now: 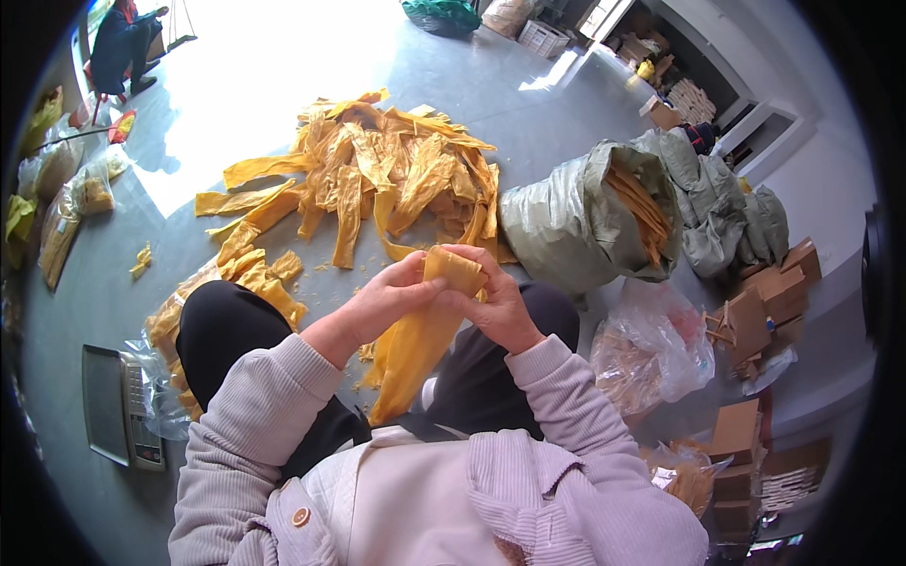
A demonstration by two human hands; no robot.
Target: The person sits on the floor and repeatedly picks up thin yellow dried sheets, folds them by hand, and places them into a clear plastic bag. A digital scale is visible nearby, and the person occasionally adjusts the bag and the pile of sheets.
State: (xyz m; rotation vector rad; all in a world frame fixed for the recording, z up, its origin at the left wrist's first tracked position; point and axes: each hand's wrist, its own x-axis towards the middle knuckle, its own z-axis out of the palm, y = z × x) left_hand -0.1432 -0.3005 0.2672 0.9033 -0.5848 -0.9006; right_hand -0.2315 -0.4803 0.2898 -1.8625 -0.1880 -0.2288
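Note:
A long yellow strip, apparently dried tofu skin [417,354], hangs between my knees with its upper end folded over. My left hand [396,286] pinches the left side of that folded end, thumb in front. On the other side, my right hand [501,301] grips the same end with its fingers behind. Just beyond the hands, a heap of similar yellow strips [382,156] lies loose on the floor. To the right of the heap, a grey-green woven sack [559,212] leans on its side, its mouth showing more strips [637,212] inside.
By my left knee are a plastic bag of yellow pieces [265,283] and a digital scale [124,407]. Right of me lie a clear plastic bag [655,347], cardboard boxes [750,325] and stuffed sacks [708,205]. A person [120,46] sits at the far left.

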